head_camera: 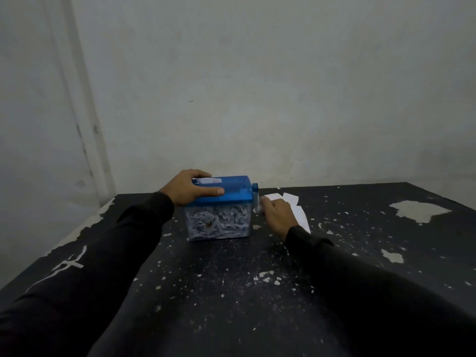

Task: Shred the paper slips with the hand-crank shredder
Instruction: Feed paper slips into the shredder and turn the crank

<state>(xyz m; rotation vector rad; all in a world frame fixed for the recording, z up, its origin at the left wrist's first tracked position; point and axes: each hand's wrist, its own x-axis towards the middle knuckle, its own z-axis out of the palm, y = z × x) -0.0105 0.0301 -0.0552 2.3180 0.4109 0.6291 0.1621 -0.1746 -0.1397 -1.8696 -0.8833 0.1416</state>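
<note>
Hand-crank shredder (222, 199): left hand (189, 188) grips blue lid; right hand (275, 215) curled on crank handle (255, 202) at right end; paper slips (296, 206) just beyond right hand.

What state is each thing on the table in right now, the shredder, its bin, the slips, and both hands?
Shredder lid: on the bin, a slip in its slot.
Bin: nearly full of shreds.
Crank: hanging down.
Loose slips: lying right of the shredder.
Left hand: gripping the lid.
Right hand: holding the crank.
Table: paint chipped.
</note>
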